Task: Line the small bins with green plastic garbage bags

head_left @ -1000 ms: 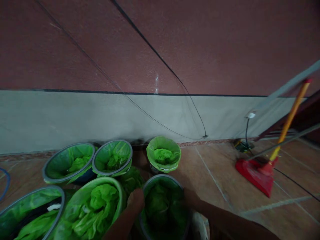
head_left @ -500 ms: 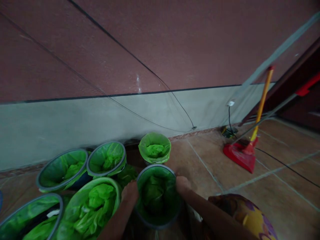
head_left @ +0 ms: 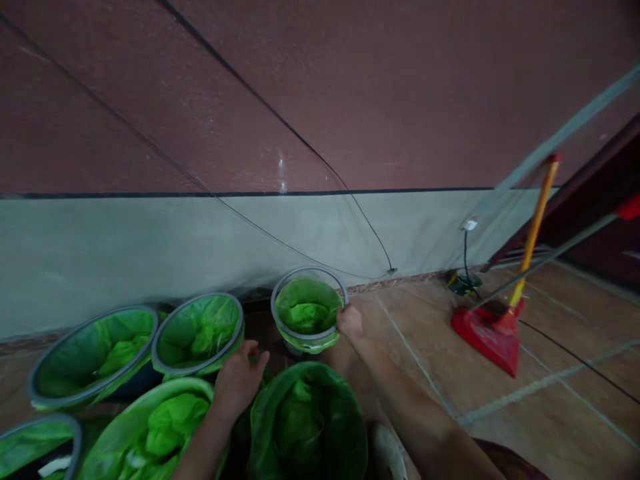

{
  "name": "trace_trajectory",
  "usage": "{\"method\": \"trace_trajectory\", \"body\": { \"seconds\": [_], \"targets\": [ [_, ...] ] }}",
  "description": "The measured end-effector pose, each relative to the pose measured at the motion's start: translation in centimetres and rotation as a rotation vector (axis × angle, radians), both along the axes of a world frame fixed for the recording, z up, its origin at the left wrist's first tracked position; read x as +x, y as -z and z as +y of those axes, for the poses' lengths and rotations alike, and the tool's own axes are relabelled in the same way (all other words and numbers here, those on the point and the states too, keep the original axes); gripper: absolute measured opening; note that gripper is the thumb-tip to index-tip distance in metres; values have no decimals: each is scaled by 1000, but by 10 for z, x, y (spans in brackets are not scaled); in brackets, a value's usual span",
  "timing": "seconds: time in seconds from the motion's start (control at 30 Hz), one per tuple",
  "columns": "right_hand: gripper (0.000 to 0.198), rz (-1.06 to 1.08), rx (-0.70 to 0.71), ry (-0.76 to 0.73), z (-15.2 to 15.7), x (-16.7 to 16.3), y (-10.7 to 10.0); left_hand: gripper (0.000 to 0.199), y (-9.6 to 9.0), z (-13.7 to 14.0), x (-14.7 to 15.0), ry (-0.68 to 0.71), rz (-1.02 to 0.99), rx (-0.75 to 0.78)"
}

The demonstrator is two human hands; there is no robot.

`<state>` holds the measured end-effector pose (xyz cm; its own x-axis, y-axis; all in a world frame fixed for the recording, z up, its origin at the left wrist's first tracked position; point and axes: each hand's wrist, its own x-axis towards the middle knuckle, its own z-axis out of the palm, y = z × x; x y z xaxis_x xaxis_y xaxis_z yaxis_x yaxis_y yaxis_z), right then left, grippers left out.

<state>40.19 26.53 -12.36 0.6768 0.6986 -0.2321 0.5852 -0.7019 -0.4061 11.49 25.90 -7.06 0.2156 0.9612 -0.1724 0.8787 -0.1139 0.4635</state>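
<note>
1. Near-left bin [head_left: 30,437], back-left bin [head_left: 65,360]: grey-rimmed; we read both as complete.
2. Pale-green-rimmed bin [head_left: 120,433]: we see no grey rim.
3. Second back bin [head_left: 175,343]: grey-rimmed, apparently complete.
4. Our left hand [head_left: 243,367]: fingers loosely parted, nothing visibly held.
5. Front bin [head_left: 345,413]: liner-edged, ringless.
6. Grey ring [head_left: 274,313]: around the third back bin [head_left: 310,287]'s mouth, far edge standing above it; we judge seating unfinished.
7. Our right hand [head_left: 350,323] grips the ring's right edge.

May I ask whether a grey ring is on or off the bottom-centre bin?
Off: this bin shows only green liner around its visible rim; the right hand holds a grey ring at another bin.
</note>
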Motion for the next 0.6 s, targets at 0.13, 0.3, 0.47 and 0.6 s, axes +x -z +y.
{"method": "trace_trajectory", "body": {
  "seconds": [0.13, 0.3, 0.47, 0.6],
  "targets": [
    [37, -7, -35, 55, 19, -4, 26, 35, 1, -3, 3, 100, 166, -64],
    [40, 21, -51, 25, 13, -1, 46, 38, 1, -1, 0, 141, 311, -95],
    [45, 81, -30, -13, -6, -1, 55, 43, 12, 0, -3, 207, 332, -114],
    [56, 118, -21, 22, -59, -9, 63, 47, 37, -1, -2, 208, 310, -140]
  ]
}}
